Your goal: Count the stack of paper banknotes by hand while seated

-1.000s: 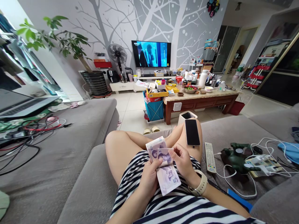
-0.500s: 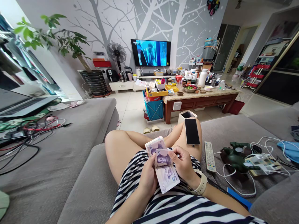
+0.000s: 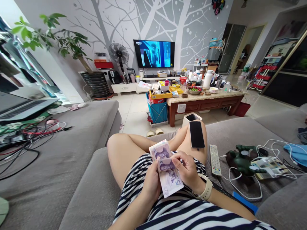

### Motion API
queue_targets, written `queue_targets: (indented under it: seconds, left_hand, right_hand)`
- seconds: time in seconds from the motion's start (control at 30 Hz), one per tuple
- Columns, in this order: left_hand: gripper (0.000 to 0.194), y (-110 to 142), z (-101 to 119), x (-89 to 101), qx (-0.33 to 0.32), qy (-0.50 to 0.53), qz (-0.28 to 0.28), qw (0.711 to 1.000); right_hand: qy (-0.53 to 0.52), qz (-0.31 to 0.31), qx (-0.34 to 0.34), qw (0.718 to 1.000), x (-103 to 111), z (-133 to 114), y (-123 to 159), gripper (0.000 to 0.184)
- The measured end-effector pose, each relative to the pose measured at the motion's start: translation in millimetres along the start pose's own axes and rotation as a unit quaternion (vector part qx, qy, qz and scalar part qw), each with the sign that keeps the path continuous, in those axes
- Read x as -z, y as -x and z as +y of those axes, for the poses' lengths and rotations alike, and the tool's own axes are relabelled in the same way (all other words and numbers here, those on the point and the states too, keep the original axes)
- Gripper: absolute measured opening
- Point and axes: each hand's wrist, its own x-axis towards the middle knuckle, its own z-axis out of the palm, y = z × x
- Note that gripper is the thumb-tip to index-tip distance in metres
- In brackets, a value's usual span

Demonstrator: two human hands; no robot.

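Observation:
A stack of purple 5-yuan banknotes (image 3: 162,149) lies over my lap, in front of the striped cloth. My left hand (image 3: 152,181) is closed around its left side, with the thumb on top. My right hand (image 3: 188,171) pinches the right edge of one banknote (image 3: 166,166), which bends over the stack. Below it the lower part of the notes (image 3: 170,185) hangs toward me, showing a large 5. A pale watch (image 3: 205,189) is on my right wrist. A black-screened phone (image 3: 197,134) rests on my right thigh.
On the grey sofa (image 3: 91,188) to the right lie a remote control (image 3: 215,160), a dark green figure (image 3: 242,161) and white cables. Tangled cables (image 3: 31,135) and a laptop (image 3: 21,107) are at the left. Ahead stands a crowded coffee table (image 3: 203,99).
My right hand has drawn the pinched banknote slightly down toward me, showing more of the portrait on the note behind. The camera view has shifted a little.

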Motion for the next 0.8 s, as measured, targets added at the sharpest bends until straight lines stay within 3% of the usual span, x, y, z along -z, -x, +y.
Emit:
queue_targets:
  seconds: [0.23, 0.53, 0.8]
  left_hand:
    - [0.030, 2, 2, -1.3, 0.009, 0.000, 0.008, 1.000]
    - [0.028, 6, 7, -6.8, 0.019, -0.013, 0.021, 1.000]
    - [0.029, 8, 7, -7.4, 0.007, -0.040, 0.034, 0.999]
  right_hand:
    - [-0.014, 0.003, -0.013, 1.000, 0, 0, 2, 0.019]
    - [-0.082, -0.026, -0.028, 0.996, 1, 3, 4, 0.038]
    - [-0.024, 0.053, -0.124, 0.991, 0, 15, -3, 0.033]
